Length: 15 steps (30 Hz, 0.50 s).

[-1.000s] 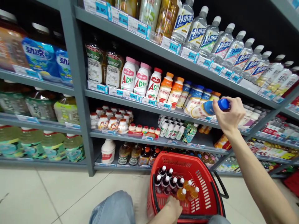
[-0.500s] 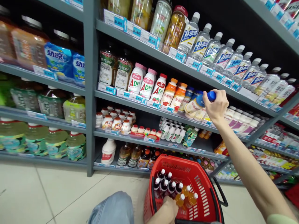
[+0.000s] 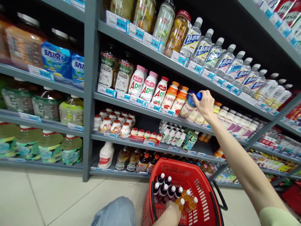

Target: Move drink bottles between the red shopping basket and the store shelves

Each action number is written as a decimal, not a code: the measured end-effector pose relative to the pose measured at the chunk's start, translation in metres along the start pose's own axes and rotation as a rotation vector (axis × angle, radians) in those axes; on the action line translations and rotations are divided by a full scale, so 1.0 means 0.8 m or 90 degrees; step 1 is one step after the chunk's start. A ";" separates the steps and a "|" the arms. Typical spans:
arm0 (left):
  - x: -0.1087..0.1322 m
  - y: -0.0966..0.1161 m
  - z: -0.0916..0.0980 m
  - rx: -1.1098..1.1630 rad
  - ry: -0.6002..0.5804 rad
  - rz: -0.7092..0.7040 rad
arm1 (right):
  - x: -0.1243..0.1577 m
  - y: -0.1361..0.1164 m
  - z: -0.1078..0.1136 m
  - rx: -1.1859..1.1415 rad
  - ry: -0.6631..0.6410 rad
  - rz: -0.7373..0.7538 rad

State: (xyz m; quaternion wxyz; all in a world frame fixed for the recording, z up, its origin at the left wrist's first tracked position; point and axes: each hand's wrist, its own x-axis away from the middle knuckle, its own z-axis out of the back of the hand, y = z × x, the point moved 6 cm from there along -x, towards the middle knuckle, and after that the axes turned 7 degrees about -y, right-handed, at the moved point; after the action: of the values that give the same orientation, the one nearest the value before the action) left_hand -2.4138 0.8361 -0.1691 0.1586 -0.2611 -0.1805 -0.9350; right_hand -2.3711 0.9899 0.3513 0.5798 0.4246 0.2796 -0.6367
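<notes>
My right hand [image 3: 205, 103] reaches to the middle shelf, its fingers round the blue cap of a yellow-white bottle [image 3: 188, 108]. That bottle stands nearly upright at the shelf front, beside orange-capped bottles [image 3: 180, 99]. Down in the red basket [image 3: 172, 163], my left hand [image 3: 172, 211] is next to an orange drink bottle [image 3: 180, 204]; its fingers are largely hidden, so what it holds cannot be made out. Several dark bottles with white caps [image 3: 164, 190] stand in the basket beside the orange ones.
Clear water bottles [image 3: 204, 50] and jars line the shelf above my right hand. Small milk bottles [image 3: 174, 137] fill part of the shelf below. A grey shelf upright [image 3: 90, 94] stands to the left. My knee [image 3: 115, 212] is left of the basket.
My right hand has moved left and slightly down with the blue-capped bottle, which has gone from tilted to nearly upright among the shelf bottles. My left hand stays in the basket.
</notes>
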 end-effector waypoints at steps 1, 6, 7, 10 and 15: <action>-0.001 0.002 0.002 0.009 0.003 -0.005 | -0.004 0.000 -0.005 0.011 -0.025 0.000; 0.002 0.002 0.008 0.075 0.033 -0.017 | -0.027 0.000 -0.020 0.065 -0.150 -0.019; 0.002 0.000 0.007 0.081 0.028 -0.012 | -0.033 0.001 -0.022 0.071 -0.170 -0.022; -0.001 -0.007 -0.001 0.073 -0.001 0.020 | -0.048 0.008 -0.026 0.081 -0.220 -0.041; -0.013 -0.018 -0.010 0.067 0.015 0.051 | -0.061 0.020 -0.039 0.067 -0.286 -0.090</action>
State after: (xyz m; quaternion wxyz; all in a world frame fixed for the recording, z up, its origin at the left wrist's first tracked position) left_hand -2.4146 0.8478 -0.1850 0.2112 -0.2481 -0.2169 -0.9202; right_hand -2.3499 1.0383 0.3807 0.5585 0.2815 0.1392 -0.7678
